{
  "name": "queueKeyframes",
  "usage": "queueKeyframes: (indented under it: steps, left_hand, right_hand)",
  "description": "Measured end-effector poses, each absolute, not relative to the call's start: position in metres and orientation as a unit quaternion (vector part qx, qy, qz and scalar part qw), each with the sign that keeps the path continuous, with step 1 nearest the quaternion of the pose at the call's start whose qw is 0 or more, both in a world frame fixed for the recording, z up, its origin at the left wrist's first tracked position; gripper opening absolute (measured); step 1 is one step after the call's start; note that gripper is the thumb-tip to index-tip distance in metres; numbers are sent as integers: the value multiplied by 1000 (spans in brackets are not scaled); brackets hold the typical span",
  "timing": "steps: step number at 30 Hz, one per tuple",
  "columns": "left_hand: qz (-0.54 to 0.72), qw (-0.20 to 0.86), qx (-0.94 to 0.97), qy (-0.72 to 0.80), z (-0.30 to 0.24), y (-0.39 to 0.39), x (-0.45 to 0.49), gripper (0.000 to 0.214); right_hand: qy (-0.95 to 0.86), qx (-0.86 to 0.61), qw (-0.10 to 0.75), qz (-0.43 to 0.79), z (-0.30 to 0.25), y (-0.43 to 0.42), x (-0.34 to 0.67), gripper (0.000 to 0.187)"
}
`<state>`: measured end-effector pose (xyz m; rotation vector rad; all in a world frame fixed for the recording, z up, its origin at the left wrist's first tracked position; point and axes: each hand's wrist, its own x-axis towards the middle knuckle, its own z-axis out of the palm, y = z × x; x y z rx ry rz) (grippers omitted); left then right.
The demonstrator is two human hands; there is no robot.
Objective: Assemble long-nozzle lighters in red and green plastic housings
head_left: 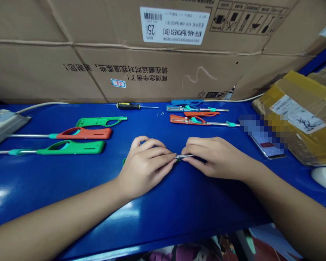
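My left hand (148,165) is closed over a green lighter (124,161), most of which it hides; only bits of green show past the fingers. A thin metal tube (183,156) bridges the gap between my hands. Its right part is pinched by the fingers of my right hand (216,156). How the tube joins the green part is hidden. Left of my hands lie a green stick lighter (89,147), an orange stick lighter (97,133) and a loose green half shell (91,121). Beyond my right hand, an orange lighter half (176,119) and a blue one (174,108) show their inner parts.
A yellow-and-black screwdriver (128,106) lies at the back of the blue table (141,224). Loose blue (187,102) and orange shells (201,114) are near it. A phone (268,145), a taped package (306,119) and a white object (324,177) lie right. A large carton (111,54) stands behind.
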<state>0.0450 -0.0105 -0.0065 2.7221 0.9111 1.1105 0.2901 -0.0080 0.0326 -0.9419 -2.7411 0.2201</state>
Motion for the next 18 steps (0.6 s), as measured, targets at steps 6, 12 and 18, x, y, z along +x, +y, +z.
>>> queueKeyframes:
  steps: [6, 12, 18]
  left_hand:
    - [341, 60, 875, 339, -4, -12, 47, 10]
    - [320, 72, 875, 357, -4, -11, 47, 15]
    - [313, 76, 878, 353, -4, -10, 47, 14]
  right_hand:
    - [-927, -350, 85, 104, 33, -7, 289, 32]
    - [-920, -359, 71, 142, 34, -6, 286, 31]
    - [-921, -361, 55, 137, 33, -6, 286, 32]
